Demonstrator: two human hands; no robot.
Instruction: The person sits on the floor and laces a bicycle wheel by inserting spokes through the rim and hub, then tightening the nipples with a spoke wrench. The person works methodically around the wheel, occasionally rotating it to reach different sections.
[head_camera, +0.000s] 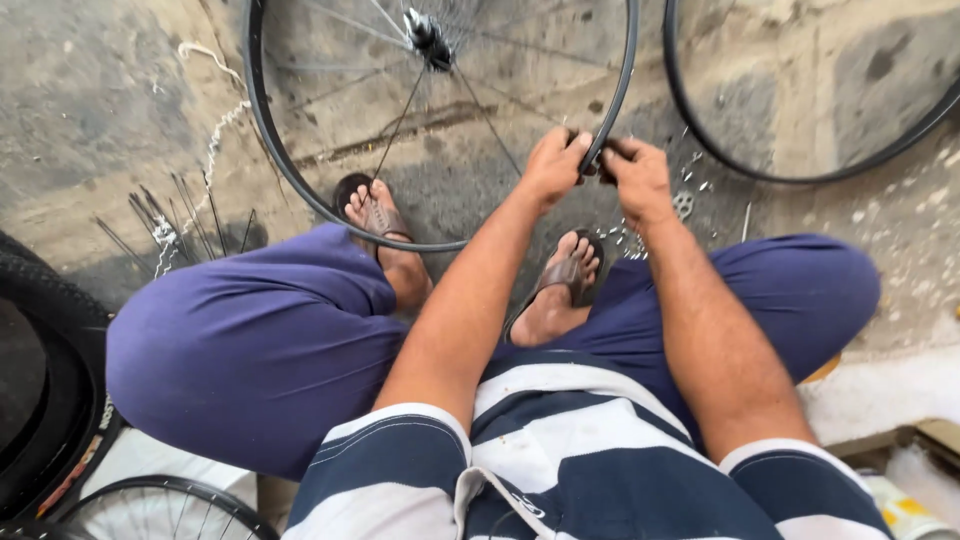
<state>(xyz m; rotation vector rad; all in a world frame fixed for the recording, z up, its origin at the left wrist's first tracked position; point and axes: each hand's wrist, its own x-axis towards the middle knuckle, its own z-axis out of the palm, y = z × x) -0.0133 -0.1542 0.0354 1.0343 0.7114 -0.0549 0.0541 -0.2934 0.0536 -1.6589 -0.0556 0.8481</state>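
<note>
Left hand (553, 163) gripped closed on the rim of the bicycle wheel (268, 140). Right hand (636, 176) just beside it, fingers pinched at the same rim spot; contents not discernible. Hub (430, 38) beyond the hands. Small metal parts (690, 190) lie scattered on the concrete floor (90, 110) just right of the right hand. Loose spokes (170, 225) far left.

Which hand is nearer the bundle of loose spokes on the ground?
Left. The left hand grips the wheel rim on the side toward the loose spokes; the right hand sits on the rim's far side, further from them.
</note>
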